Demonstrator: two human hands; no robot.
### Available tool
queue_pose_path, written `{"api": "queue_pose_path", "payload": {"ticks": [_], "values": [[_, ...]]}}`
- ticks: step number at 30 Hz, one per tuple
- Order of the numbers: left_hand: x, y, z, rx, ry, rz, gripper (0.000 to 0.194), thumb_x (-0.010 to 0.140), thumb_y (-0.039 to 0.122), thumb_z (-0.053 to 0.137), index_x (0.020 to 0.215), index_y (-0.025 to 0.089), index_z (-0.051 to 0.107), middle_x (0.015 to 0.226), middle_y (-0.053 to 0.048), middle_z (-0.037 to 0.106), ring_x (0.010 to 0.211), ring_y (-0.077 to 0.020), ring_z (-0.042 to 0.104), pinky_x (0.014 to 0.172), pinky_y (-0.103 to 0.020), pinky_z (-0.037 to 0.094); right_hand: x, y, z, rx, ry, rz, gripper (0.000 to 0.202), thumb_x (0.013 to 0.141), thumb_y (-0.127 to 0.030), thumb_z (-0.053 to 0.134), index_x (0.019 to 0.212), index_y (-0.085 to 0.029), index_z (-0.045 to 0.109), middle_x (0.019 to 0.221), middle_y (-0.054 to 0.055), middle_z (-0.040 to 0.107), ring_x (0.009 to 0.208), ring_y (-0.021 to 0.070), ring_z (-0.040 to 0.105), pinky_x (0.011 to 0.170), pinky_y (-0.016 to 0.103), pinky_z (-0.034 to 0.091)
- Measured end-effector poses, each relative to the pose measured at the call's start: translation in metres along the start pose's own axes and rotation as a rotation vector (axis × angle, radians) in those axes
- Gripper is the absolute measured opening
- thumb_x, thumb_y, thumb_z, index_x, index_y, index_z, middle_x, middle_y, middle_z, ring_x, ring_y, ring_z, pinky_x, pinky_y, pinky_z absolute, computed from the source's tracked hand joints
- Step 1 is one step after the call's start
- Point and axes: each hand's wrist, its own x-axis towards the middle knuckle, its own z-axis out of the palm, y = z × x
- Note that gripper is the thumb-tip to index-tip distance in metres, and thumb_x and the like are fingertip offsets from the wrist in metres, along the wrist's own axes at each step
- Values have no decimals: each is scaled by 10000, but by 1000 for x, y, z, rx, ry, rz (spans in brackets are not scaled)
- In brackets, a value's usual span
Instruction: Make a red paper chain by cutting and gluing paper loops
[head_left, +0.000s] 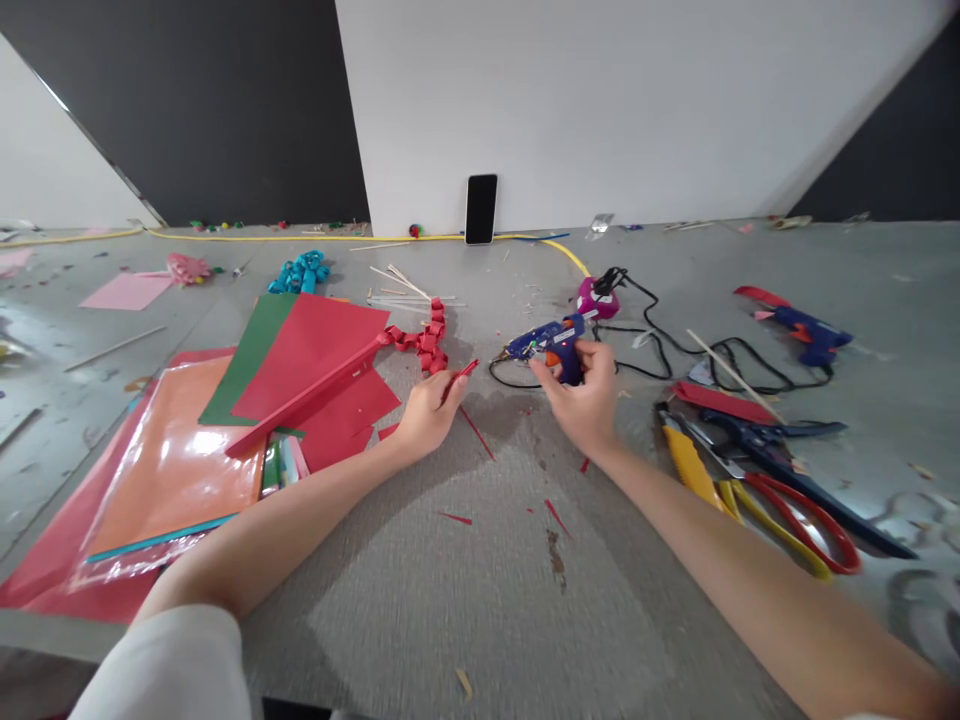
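Observation:
My left hand (426,415) is closed in a pinch around a small red paper piece (466,369), whose tip pokes out past the fingers. Just beyond it lies a chain of folded red paper (429,345). My right hand (586,398) grips a blue glue gun (553,336) by its handle, with the thumb near the orange trigger. The nozzle points left, towards the red piece but apart from it. A black cord runs from the gun to a purple plug adapter (598,298). Part of the gun's handle is hidden by my fingers.
On the left lie red paper sheets (330,340), a green sheet (251,365) and an orange pack (187,450). To the right are scissors (810,520), dark-handled cutters (795,455) and a second glue gun (806,330). A phone (481,209) leans against the wall.

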Motion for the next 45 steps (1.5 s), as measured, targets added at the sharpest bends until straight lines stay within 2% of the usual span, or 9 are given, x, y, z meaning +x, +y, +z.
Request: {"api": "queue_pose_path", "payload": {"ticks": [7, 16, 22, 33, 45], "values": [[-1, -2, 3, 95, -50, 103, 399, 1120, 407, 416, 1006, 148, 696, 849, -74, 691, 798, -180, 641, 786, -281, 489, -6, -2, 0, 11, -48, -1, 571, 817, -655, 800, 1115, -226, 569, 862, 26, 675, 673, 178, 628, 650, 350, 563], [-3, 0, 4, 149, -73, 25, 281, 1101, 322, 467, 1101, 161, 698, 964, -94, 732, 886, -218, 691, 807, -308, 507, -7, 2, 1, -38, -36, -71, 565, 819, -646, 809, 1127, -224, 593, 855, 20, 665, 679, 183, 627, 673, 362, 556], [-3, 0, 4, 165, -67, 5, 296, 1104, 336, 452, 1004, 172, 678, 896, -76, 706, 830, -208, 669, 767, -300, 492, -7, 1, 0, -53, -33, -72, 589, 810, -676, 797, 1121, -217, 599, 849, 26, 672, 685, 192, 638, 675, 367, 559], [-2, 2, 3, 141, -61, -8, 295, 1096, 342, 460, 939, 174, 645, 832, -51, 663, 776, -187, 619, 746, -289, 453, -4, -8, -1, -61, -53, -35, 585, 806, -720, 768, 1081, -240, 578, 798, 4, 652, 644, 194, 625, 681, 388, 556], [-2, 5, 2, 124, -57, -8, 291, 1087, 327, 478, 859, 190, 595, 786, -31, 621, 752, -178, 591, 725, -279, 423, -5, -5, -1, -69, -66, -37, 584, 808, -714, 769, 1085, -236, 580, 794, -3, 645, 648, 190, 619, 677, 376, 542]]}}
